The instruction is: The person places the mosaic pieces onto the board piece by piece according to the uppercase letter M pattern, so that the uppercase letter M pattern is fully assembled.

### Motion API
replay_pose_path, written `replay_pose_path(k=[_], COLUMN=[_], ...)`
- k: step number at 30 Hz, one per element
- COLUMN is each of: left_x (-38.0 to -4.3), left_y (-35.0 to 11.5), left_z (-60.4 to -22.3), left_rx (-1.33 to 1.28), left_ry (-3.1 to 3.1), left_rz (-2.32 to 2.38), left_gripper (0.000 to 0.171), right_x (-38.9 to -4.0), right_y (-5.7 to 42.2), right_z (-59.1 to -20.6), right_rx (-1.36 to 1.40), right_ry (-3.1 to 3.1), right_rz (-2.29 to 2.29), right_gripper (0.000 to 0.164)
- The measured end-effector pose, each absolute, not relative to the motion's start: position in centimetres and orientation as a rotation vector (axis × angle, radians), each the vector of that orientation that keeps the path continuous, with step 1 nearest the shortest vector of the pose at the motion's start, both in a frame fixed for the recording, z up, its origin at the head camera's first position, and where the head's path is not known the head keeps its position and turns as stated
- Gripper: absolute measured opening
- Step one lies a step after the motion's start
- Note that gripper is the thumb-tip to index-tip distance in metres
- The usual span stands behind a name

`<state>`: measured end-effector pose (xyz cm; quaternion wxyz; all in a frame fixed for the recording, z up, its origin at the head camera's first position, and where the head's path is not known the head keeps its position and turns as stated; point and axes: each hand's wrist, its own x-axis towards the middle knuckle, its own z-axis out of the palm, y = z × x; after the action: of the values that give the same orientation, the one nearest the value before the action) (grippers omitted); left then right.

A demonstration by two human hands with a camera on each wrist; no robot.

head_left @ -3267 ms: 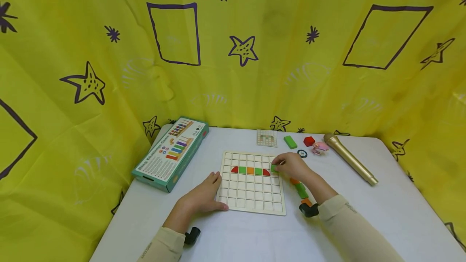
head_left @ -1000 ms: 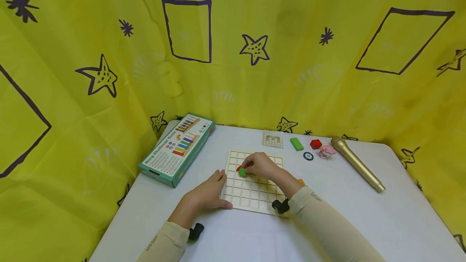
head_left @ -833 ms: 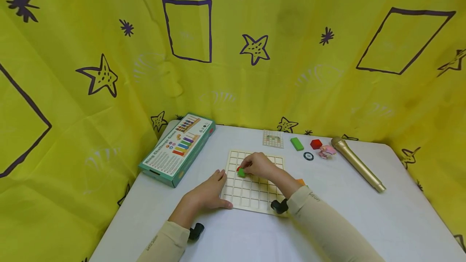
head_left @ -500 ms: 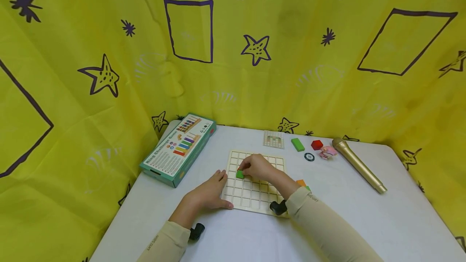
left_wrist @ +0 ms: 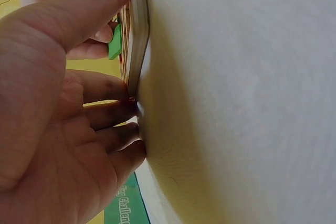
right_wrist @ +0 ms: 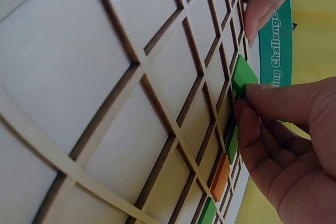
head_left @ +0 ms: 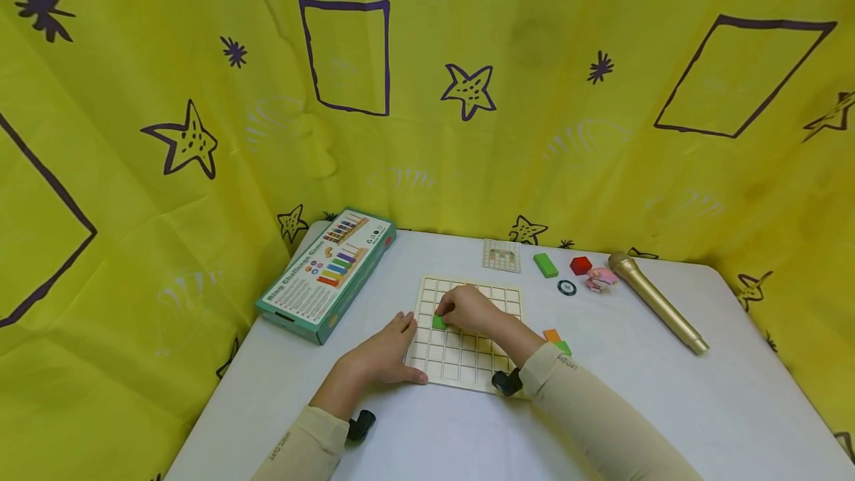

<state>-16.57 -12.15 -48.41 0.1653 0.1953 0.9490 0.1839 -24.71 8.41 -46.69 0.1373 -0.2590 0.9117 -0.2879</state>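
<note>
My right hand [head_left: 470, 309] pinches a small green square tile [right_wrist: 243, 74] between thumb and fingertips. The tile stands tilted at the surface of the pale wooden grid board [head_left: 450, 372], toward its left side. In the right wrist view a row holds a green tile [right_wrist: 232, 142], an orange tile [right_wrist: 220, 177] and another green tile [right_wrist: 207, 212]; from the head view my right hand mostly covers that row. My left hand [head_left: 377, 355] rests against the board's near left corner, fingers extended along the left edge, thumb at the front edge.
Loose orange [head_left: 552, 336] and green [head_left: 564, 347] pieces lie right of the board. Behind are a pattern card [head_left: 502, 255], green block [head_left: 545, 265], red block [head_left: 580, 266], round token [head_left: 566, 288], pink toy [head_left: 601, 280] and gold microphone [head_left: 657, 303]. A game box [head_left: 327, 273] lies left.
My right hand has carried the green tile from the board's right edge to its left side, then shifted it slightly down and left. My left hand stays at the board's corner.
</note>
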Motion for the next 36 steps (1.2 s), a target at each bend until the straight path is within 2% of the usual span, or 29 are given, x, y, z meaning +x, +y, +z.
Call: replay_pose_path(k=[36], left_x=[-16.53], left_y=[-11.95], left_z=[-48.21], left_rx=[0.525], left_ry=[2.695], left_rz=[0.536], left_gripper=[0.109], right_x=[-24.13], right_y=[8.69], right_z=[-47.48], right_rx=[-0.743], right_ry=[2.676], right_rz=[-0.862], right_gripper=[0.010])
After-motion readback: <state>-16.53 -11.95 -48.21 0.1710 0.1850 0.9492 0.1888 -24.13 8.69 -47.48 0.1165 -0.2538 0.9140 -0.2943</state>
